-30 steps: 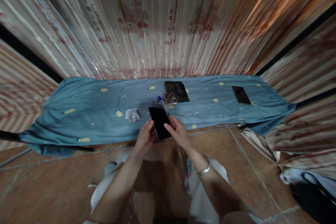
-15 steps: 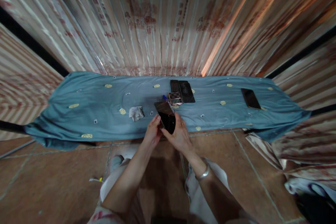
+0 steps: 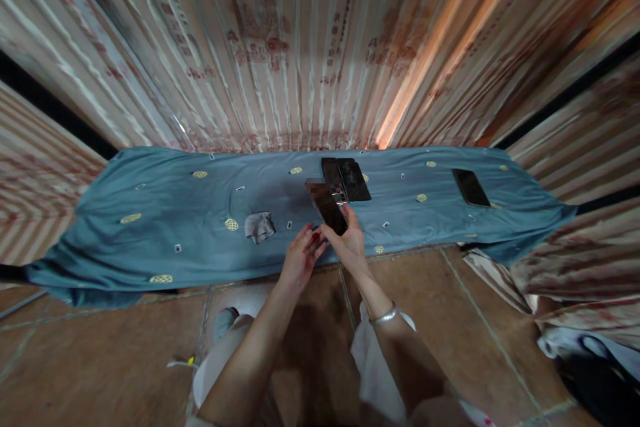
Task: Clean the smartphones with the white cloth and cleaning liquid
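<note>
Now the right hand (image 3: 350,243) alone pinches the dark phone (image 3: 329,208), tilted up and carried farther over the blue cloth (image 3: 150,227) than a second ago; the left hand (image 3: 300,257) has slipped off, fingers loose beside its lower edge

Red printed characters run in columns down the striped curtain (image 3: 260,40) behind the blue cloth (image 3: 150,213), but they're too blurred to read. Nothing else carries legible writing.
</note>
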`<control>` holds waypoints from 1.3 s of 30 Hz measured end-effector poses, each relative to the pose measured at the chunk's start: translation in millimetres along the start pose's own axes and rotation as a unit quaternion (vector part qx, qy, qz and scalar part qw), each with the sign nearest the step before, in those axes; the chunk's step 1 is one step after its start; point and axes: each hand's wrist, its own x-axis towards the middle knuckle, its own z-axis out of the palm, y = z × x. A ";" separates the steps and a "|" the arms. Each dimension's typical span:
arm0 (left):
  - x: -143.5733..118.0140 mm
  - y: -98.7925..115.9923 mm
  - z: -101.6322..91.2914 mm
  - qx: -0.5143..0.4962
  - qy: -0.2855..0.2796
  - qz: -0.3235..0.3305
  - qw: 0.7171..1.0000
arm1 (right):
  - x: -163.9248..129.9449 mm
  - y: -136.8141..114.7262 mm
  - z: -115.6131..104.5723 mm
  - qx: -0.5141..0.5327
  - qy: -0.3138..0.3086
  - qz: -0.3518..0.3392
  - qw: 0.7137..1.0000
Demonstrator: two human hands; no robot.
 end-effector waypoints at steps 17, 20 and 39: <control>-16.3 20.1 -6.8 0.060 -0.022 0.019 0.998 | 129.9 62.7 -20.2 -0.298 0.159 -0.124 0.933; -15.8 18.4 -6.0 0.060 -0.018 0.014 0.998 | 131.8 68.6 -17.0 -0.301 0.153 -0.117 0.934; -14.7 6.5 -1.8 0.070 -0.034 0.009 0.997 | 104.6 107.1 -59.5 -0.312 0.142 -0.152 0.927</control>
